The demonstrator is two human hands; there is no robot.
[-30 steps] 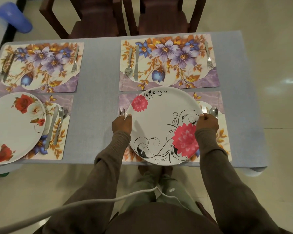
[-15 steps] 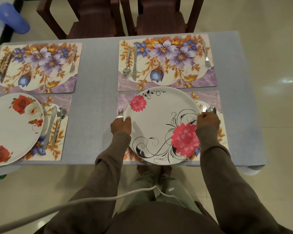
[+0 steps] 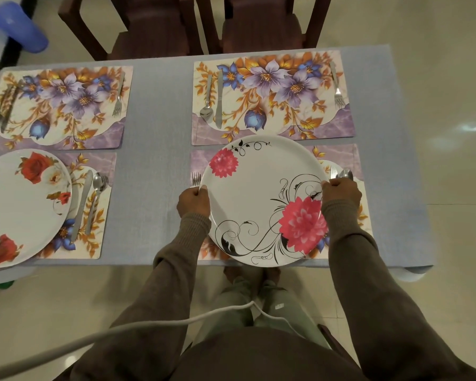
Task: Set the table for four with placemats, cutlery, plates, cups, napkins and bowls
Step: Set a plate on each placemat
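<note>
1. I see the worktop (image 3: pixel 160 160) under a grey-blue cloth, with two dark wooden chairs (image 3: pixel 149 26) pushed in at its far side.
2. Four floral placemats lie on it: far left (image 3: pixel 58 105), far right (image 3: pixel 272 97), near left (image 3: pixel 94 204) and near right (image 3: pixel 349 193).
3. The pink-flowered plate (image 3: pixel 259 199) sits over the near right placemat, its near rim reaching past the worktop's edge.
4. A red-rose plate (image 3: pixel 19 207) rests on the near left placemat and runs out of view at the left.
5. My left hand (image 3: pixel 194 202) grips the left rim of the pink-flowered plate, fingers curled around it.
6. My right hand (image 3: pixel 341 191) grips its right rim, thumb on top.
7. A fork (image 3: pixel 196 179) shows just beyond my left hand; a knife (image 3: pixel 333 171) and spoon (image 3: pixel 345 174) peek out beyond my right hand.
8. Each far placemat carries a fork, knife and spoon; the near left one shows a knife (image 3: pixel 81 204) and spoon (image 3: pixel 96 199) beside the red-rose plate.
9. A blurred blue object (image 3: pixel 18 27) sits at the far left, off the worktop.
</note>
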